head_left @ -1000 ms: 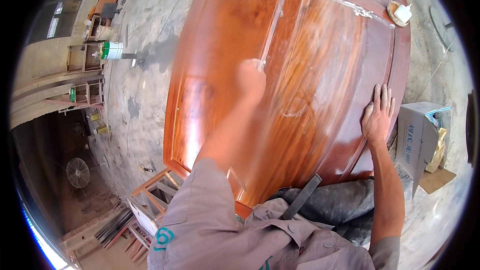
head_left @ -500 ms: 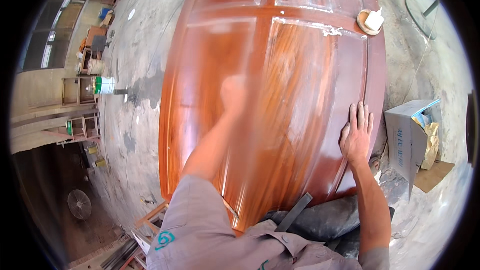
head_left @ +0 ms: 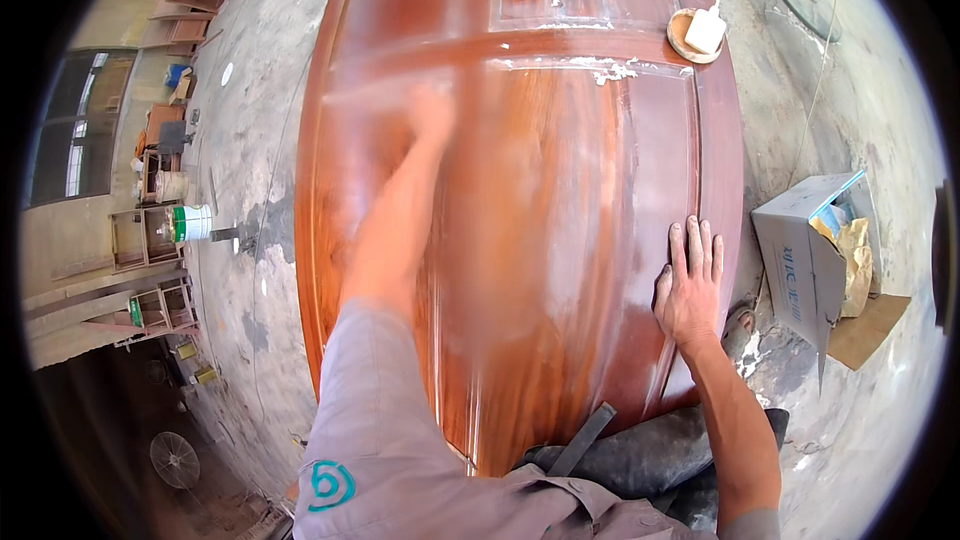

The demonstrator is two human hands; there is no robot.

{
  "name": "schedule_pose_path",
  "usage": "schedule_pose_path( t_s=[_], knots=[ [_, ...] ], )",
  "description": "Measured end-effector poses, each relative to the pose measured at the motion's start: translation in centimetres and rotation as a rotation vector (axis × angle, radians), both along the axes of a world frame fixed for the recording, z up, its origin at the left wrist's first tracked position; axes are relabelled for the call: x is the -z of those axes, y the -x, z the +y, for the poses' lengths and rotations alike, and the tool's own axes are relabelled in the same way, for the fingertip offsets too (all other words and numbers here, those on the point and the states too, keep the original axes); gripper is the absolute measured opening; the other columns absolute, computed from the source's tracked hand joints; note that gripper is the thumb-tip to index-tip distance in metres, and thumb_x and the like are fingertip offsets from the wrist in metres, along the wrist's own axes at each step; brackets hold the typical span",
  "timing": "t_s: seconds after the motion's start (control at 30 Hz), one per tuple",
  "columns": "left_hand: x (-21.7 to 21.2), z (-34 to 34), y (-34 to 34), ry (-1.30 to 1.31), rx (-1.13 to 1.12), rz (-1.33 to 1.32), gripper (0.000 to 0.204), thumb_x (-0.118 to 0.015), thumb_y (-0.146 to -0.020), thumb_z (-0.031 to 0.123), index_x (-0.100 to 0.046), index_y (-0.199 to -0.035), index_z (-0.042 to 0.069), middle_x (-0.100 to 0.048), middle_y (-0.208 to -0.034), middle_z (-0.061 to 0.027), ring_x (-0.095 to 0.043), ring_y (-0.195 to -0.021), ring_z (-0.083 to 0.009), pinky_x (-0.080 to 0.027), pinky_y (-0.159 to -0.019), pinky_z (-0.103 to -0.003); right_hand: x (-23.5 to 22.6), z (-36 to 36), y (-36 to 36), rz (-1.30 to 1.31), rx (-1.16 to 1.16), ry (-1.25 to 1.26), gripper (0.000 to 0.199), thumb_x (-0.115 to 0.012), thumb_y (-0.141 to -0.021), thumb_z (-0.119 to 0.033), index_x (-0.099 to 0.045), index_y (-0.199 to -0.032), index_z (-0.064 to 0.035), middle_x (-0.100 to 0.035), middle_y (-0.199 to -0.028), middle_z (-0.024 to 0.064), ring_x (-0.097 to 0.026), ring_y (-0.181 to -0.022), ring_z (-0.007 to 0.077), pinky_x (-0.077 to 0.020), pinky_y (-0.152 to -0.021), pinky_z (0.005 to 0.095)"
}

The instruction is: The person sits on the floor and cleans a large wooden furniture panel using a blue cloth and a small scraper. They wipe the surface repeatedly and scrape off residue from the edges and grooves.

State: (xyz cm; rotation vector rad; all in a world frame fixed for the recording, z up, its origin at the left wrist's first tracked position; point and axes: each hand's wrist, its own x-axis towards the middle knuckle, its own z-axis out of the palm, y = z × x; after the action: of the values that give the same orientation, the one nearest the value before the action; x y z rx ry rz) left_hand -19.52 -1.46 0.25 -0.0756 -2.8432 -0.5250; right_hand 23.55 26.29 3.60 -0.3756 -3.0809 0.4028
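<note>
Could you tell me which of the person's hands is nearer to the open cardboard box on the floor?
The right hand, pressed flat on the wooden door near its right edge, beside the cardboard box. The blurred left hand is far off, across the door panel.

We record one open cardboard box point(head_left: 808, 255) on the concrete floor, right of the door, white-grey with blue lettering on its side, brown paper inside. A white bucket with green label point(head_left: 190, 223) stands far left, near the shelving.
</note>
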Motion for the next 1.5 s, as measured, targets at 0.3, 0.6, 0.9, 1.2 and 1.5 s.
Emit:
schedule_pose_path(
  t_s=[0.3,0.6,0.9,1.2,1.5],
  knots=[
    [-0.3,-4.7,-10.8,-0.092,0.135,-0.046,0.016,-0.073,-0.092,0.018,-0.079,-0.094,0.003,-0.075,-0.09,-0.0248,-0.074,-0.088,-0.0432,-0.056,-0.083,-0.053,0.7,1.3,0.3,0.064,0.008,-0.018,0.071,-0.054,-0.093,-0.012,-0.039,-0.162,-0.004,-0.034,-0.17,0.0211,-0.026,-0.16,0.0388,-0.0149,-0.133,0.0542],
    [-4.5,-16.6,-37.5,-0.052,0.127,-0.171,0.011,-0.072,-0.095,0.008,-0.077,-0.098,-0.001,-0.075,-0.094,-0.0214,-0.074,-0.088,-0.0352,-0.056,-0.08,-0.043,2.1,0.2,-0.5,0.132,-0.029,-0.127,0.064,-0.05,-0.1,-0.016,-0.04,-0.163,-0.009,-0.036,-0.169,0.0168,-0.028,-0.16,0.0356,-0.0176,-0.133,0.0511],
    [-10.5,-16.2,-45.3,-0.072,-0.017,-0.384,0.007,-0.072,-0.094,0.006,-0.075,-0.094,0.0,-0.071,-0.091,-0.0203,-0.07,-0.09,-0.0397,-0.054,-0.081,-0.048,3.3,0.4,-1.3,0.173,-0.06,-0.187,0.061,-0.044,-0.104,-0.019,-0.038,-0.164,-0.0106,-0.036,-0.17,0.0166,-0.027,-0.16,0.0344,-0.0167,-0.132,0.0499],
    [-2.9,-15.3,-36.3,-0.176,0.03,-0.172,0.01,-0.066,-0.094,0.006,-0.074,-0.097,0.001,-0.07,-0.095,-0.0228,-0.068,-0.091,-0.0406,-0.054,-0.081,-0.049,3.0,0.1,-1.3,0.188,-0.088,-0.175,0.061,-0.045,-0.104,-0.018,-0.039,-0.164,-0.0109,-0.037,-0.169,0.0163,-0.029,-0.159,0.0338,-0.0184,-0.132,0.0501],
    [-13.1,-16.8,-48.0,0.123,0.054,-0.289,0.011,-0.075,-0.094,0.006,-0.074,-0.104,0.0,-0.07,-0.092,-0.0174,-0.067,-0.089,-0.0376,-0.053,-0.081,-0.047,3.2,0.1,-1.0,0.197,-0.055,-0.165,0.061,-0.046,-0.103,-0.016,-0.04,-0.163,-0.0128,-0.04,-0.167,0.0152,-0.03,-0.159,0.0331,-0.019,-0.132,0.0501]
  ],
)
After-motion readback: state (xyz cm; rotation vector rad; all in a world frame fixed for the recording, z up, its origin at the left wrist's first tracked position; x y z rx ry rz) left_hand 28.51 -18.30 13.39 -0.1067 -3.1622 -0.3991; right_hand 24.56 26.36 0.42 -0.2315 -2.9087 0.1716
